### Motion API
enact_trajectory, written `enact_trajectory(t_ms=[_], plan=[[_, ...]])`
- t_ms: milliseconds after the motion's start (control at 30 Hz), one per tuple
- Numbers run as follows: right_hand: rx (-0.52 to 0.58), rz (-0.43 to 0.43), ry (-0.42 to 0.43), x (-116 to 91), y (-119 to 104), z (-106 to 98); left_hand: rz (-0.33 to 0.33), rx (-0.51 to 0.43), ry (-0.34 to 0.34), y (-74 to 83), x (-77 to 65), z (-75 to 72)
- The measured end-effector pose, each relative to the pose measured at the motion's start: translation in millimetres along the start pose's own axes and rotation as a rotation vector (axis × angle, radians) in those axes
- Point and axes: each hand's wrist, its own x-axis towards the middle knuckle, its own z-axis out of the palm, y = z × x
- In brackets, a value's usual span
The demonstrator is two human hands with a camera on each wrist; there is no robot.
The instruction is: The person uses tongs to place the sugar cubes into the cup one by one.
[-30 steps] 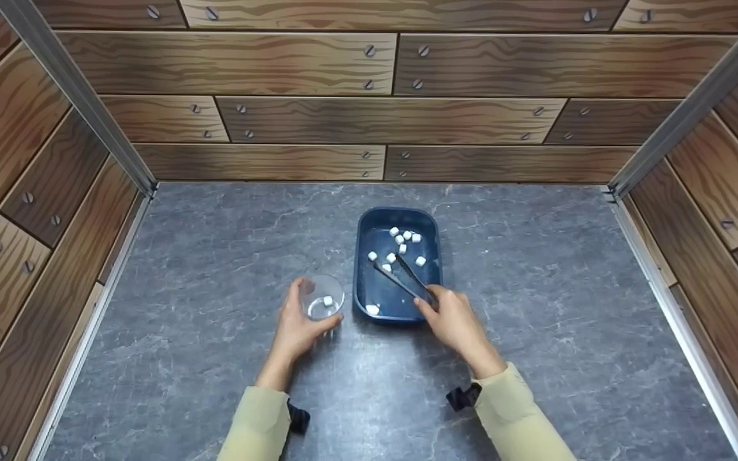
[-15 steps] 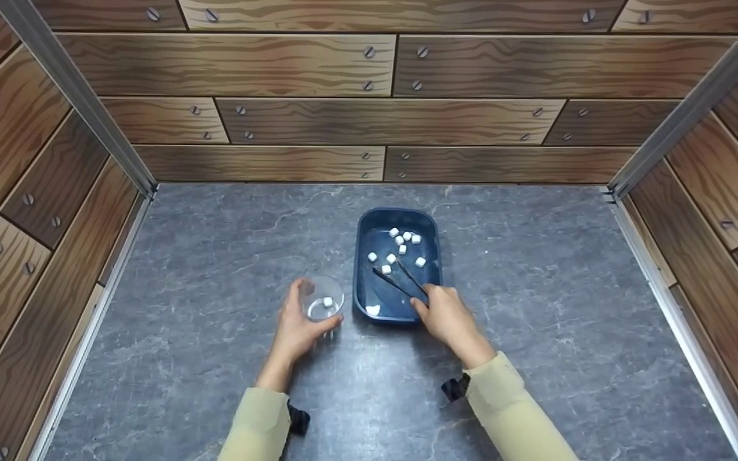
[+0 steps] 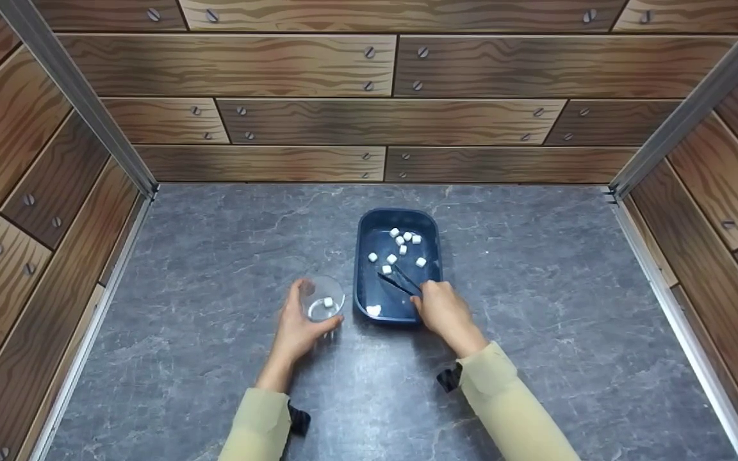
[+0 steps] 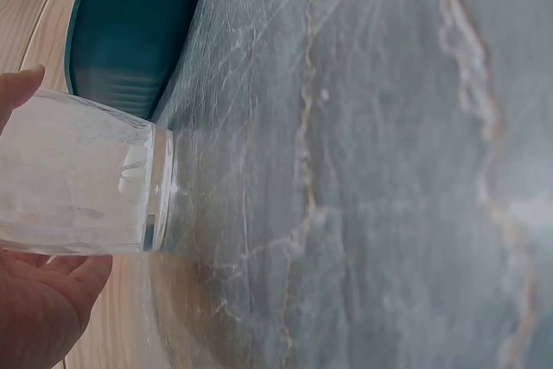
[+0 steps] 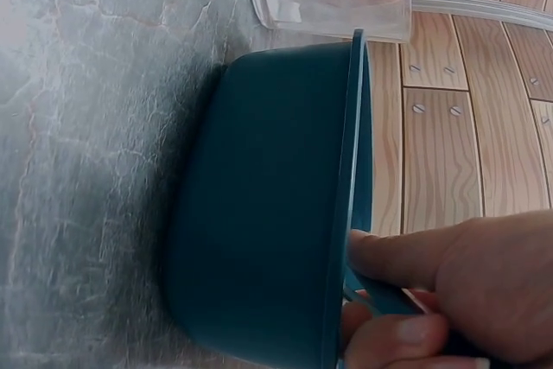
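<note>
1. At far left, a side wall [image 3: 55,224] printed with brown wooden planks borders the grey, marble-veined tabletop [image 3: 215,288].
2. The left hand [image 3: 298,330], in a pale yellow sleeve [image 3: 255,419], is curled round a clear, straight-sided cup [image 4: 69,179], thumb on one side and fingers on the other. The cup is upright; whether its base touches the tabletop I cannot tell.
3. A small white cube [image 3: 328,301] lies inside the cup.
4. Just right of the cup sits a dark blue rectangular tray [image 3: 398,308] with rounded corners, holding scattered white cubes [image 3: 403,250], most toward its far half.
5. Slim dark tongs [image 3: 396,285] reach into the tray, tips slightly parted near one cube; contact is unclear.
6. The right hand [image 3: 446,312] pinches the tongs at the tray's near right edge, thumb and fingers drawn close together.
</note>
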Motion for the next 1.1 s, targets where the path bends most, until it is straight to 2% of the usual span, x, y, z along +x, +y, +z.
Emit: enact_trajectory(t_ms=[367,567,700,1100], plan=[[-0.01,0.005,-0.006,2.1,-2.0,-0.2,0.013,0.0,0.006,0.6,-1.2,1.0],[-0.034,-0.005,-0.006,3.4,-2.5,-0.4,-0.006,-0.004,-0.001,0.7,-1.3,0.9],[-0.037,0.017,-0.02,4.5,-3.6,-1.1,-0.014,-0.003,-0.007,0.5,-0.7,0.7],[-0.06,-0.015,0.001,3.3,-5.3,0.9,-0.025,0.006,-0.004,0.9,-0.4,0.8]])
